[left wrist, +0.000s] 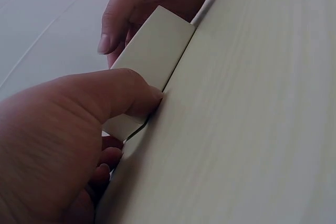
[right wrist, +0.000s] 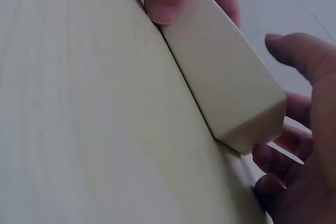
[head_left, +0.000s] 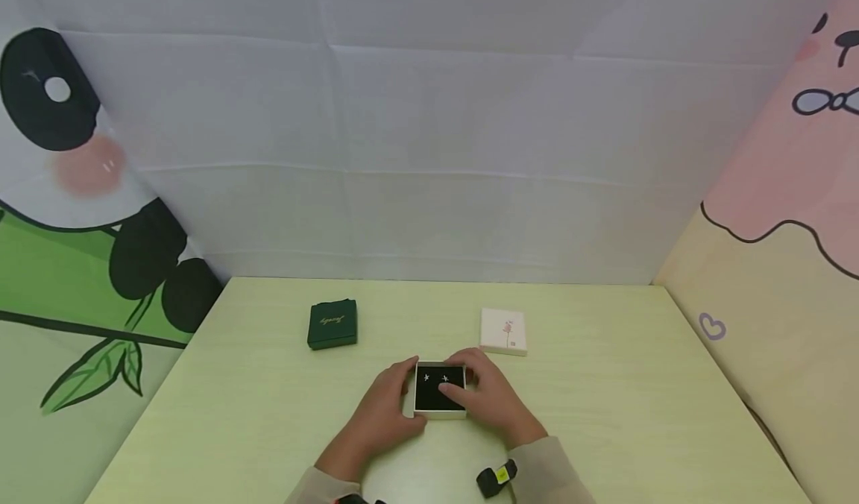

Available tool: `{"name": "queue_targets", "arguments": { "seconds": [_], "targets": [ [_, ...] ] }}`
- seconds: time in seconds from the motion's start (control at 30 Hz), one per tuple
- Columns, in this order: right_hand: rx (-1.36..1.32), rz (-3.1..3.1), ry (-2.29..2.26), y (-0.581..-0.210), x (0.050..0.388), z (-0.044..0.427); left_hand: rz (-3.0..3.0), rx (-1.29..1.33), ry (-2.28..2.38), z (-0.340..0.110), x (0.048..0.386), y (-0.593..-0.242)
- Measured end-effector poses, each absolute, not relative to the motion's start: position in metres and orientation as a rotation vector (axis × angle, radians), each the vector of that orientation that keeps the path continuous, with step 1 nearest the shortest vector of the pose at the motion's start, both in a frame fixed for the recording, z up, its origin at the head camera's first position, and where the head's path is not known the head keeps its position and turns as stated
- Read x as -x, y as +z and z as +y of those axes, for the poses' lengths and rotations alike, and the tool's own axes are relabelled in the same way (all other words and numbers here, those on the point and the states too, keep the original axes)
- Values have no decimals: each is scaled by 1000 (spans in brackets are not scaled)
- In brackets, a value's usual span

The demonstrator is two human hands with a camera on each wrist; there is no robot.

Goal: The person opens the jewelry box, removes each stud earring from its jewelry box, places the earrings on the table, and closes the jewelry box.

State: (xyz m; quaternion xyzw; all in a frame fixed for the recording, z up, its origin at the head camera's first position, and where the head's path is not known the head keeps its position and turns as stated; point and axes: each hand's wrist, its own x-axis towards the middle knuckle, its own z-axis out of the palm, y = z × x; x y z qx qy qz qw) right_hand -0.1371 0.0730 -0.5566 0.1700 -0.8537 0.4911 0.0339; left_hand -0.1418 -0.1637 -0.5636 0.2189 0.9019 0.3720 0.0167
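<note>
A small white jewelry box [head_left: 439, 415] rests on the table in front of me. Its black insert [head_left: 427, 396] carries two small star-shaped earrings [head_left: 426, 378]. My left hand [head_left: 385, 403] grips the box's left end, with the thumb at the front corner and the fingers round the far side. My right hand [head_left: 493, 398] lies at the right end. Its fingers rest along that side, while its thumb reaches over the insert near the right-hand earring. In the right wrist view this thumb [right wrist: 296, 51] stands apart from the white box wall [right wrist: 220, 66].
A dark green box [head_left: 332, 325] with gold lettering lies farther back on the left. Behind my right hand is a white lid [head_left: 503, 331] with a pink flower print. The pale table [head_left: 221, 414] ends at a white cloth [head_left: 436, 221], with printed panels on both sides.
</note>
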Motion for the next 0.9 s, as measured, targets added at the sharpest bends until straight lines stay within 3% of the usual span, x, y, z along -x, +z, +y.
{"name": "queue_targets", "arguments": {
  "seconds": [0.9],
  "targets": [
    [-343,-2633,1312,-569,141,61,2805,-694,1156,-164,143,-564]
  ]
}}
